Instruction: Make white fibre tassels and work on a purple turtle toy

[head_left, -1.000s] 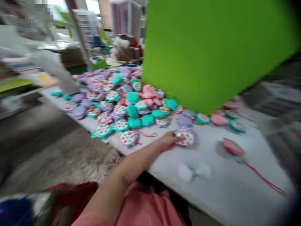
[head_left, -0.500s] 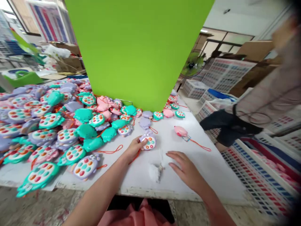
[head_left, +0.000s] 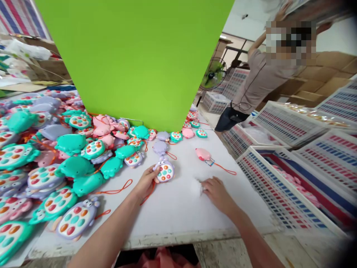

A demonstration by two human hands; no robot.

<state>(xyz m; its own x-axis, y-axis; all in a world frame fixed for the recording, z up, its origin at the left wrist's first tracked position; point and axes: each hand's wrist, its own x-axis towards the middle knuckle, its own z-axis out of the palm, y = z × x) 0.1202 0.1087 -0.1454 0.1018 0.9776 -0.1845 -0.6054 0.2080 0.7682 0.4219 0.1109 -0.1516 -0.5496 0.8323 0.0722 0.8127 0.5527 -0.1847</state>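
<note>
My left hand (head_left: 145, 181) grips the edge of a small purple toy with coloured buttons (head_left: 165, 172) that lies on the white table (head_left: 178, 208); a red cord runs out from under the hand. My right hand (head_left: 216, 190) rests on the table with its fingers curled on a white fluffy wad (head_left: 196, 187). A pink toy with a red cord (head_left: 203, 153) lies just beyond it.
A large heap of teal, purple and pink button toys (head_left: 55, 149) covers the table's left half. A green panel (head_left: 134, 59) stands behind. Stacked white crates (head_left: 292, 160) line the right side, where another person (head_left: 259, 82) stands by a fan (head_left: 213, 74).
My view swung right and steadied. My right hand came into view and closed on the white wad. My left hand stayed on the purple toy.
</note>
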